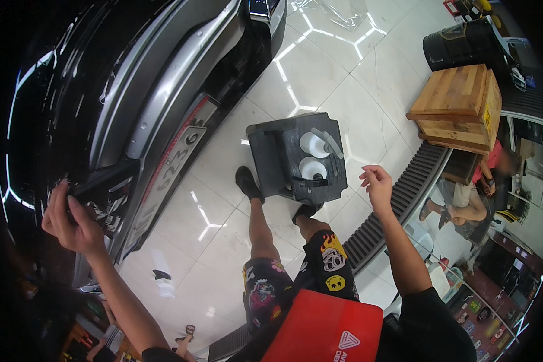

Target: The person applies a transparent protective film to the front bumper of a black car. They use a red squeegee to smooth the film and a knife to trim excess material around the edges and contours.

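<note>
Red pouch (pixel 323 329) nearest; caddy (pixel 271 160) holds bottles (pixel 312 145); left hand (pixel 72 223) beside car (pixel 190 60).

1. On my left, the car (pixel 163 114), my left hand (pixel 72 223) by its bumper.
2. Before me on the floor (pixel 356 108), the caddy (pixel 271 151).
3. Two bottles (pixel 313 168) in the caddy's right half, one behind the other.
4. Right of the caddy, my right hand (pixel 377 184).
5. Further right, the grate (pixel 413 181); at its far end, the wooden box (pixel 449 96).

Black stool (pixel 265 158) bearing 2 bottles (pixel 311 167)
</note>
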### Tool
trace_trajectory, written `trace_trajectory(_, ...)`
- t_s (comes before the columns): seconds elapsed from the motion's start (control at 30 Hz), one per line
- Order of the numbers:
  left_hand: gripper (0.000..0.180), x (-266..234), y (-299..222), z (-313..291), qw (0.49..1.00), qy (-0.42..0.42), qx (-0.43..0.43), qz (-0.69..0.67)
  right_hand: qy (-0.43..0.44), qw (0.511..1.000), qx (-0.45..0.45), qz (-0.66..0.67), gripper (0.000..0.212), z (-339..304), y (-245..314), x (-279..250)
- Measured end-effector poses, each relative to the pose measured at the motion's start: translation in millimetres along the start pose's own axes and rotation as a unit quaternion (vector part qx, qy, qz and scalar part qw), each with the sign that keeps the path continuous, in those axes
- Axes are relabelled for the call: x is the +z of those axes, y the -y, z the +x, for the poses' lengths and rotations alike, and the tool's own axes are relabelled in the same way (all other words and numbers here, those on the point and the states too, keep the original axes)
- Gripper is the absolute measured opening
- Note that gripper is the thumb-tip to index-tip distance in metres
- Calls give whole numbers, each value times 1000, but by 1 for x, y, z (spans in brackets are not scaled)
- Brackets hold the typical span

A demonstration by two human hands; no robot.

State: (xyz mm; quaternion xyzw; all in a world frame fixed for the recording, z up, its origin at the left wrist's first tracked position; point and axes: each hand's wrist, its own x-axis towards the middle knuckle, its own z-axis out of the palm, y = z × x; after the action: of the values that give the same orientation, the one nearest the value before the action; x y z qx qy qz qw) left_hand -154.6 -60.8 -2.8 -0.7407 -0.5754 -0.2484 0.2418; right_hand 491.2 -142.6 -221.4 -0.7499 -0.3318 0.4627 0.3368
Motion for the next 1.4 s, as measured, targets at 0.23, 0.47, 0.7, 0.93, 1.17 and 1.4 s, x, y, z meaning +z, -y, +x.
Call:
trace_trajectory(0.23, 17, 6, -9, 5, 998, -24, -42, -32, 95, 827, -257, -492, 36, 38, -209, 61)
trace_trajectory(0.47, 16, -13, -22, 30, 999, -12, -34, -16, -70, 933, -2, -352, 38, 6, -250, 178)
trace_trajectory(0.7, 19, -11, -26, 30, 999, 12, -36, -20, -73, 937, 44, -338, 28, 20, -255, 143)
trace_trajectory(0.93, 20, -21, -12, 31, 997, 46, -39, -54, 21, 938, -31, -345, 31, 25, -260, 90)
trace_trajectory(1.17, 27, -17, 2, 31, 998, -2, 1, -71, 49, 920, -4, -388, 34, -5, -235, 20)
trace_trajectory(1.4, 31, -14, 6, 28, 992, -24, -24, -122, -60, 993, -8, -100, 27, -82, -73, -40)
